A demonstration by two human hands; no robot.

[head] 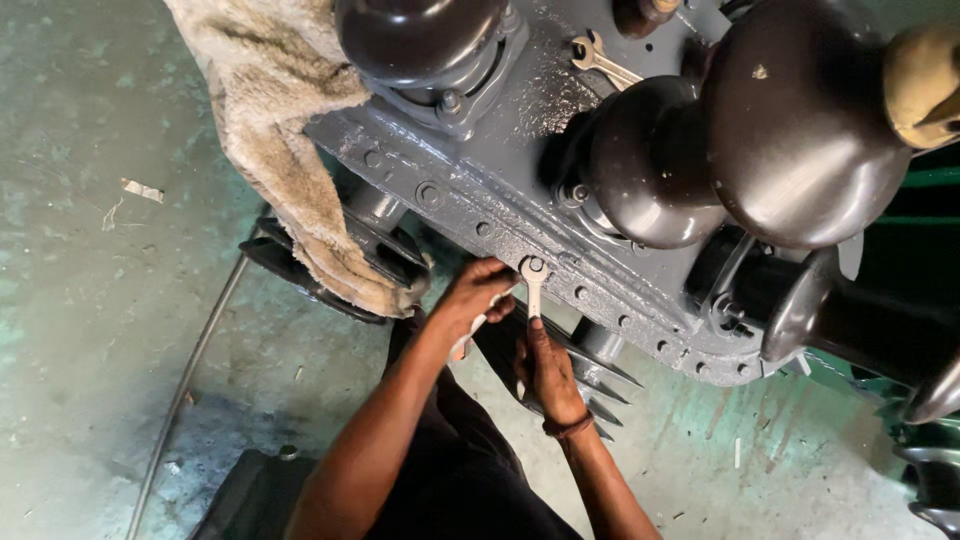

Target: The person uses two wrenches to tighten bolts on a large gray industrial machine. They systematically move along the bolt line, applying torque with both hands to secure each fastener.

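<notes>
Presently, status by item:
Wrench (533,283): bright metal, ring end seated on a bolt at the flange edge, shank pointing down toward the person.
Right hand (548,368): fingers closed around the wrench shank.
Left hand (478,292): fingers curled at the flange edge just beside the wrench head; what they grip cannot be told.
Housing (500,170): grey painted lid, bolted rim, dark glossy insulators (790,130) on top.
Second spanner (600,58): lying on the lid.
Rag (285,130): beige, draped over the corner.
Floor (90,300): stained greenish concrete.
</notes>
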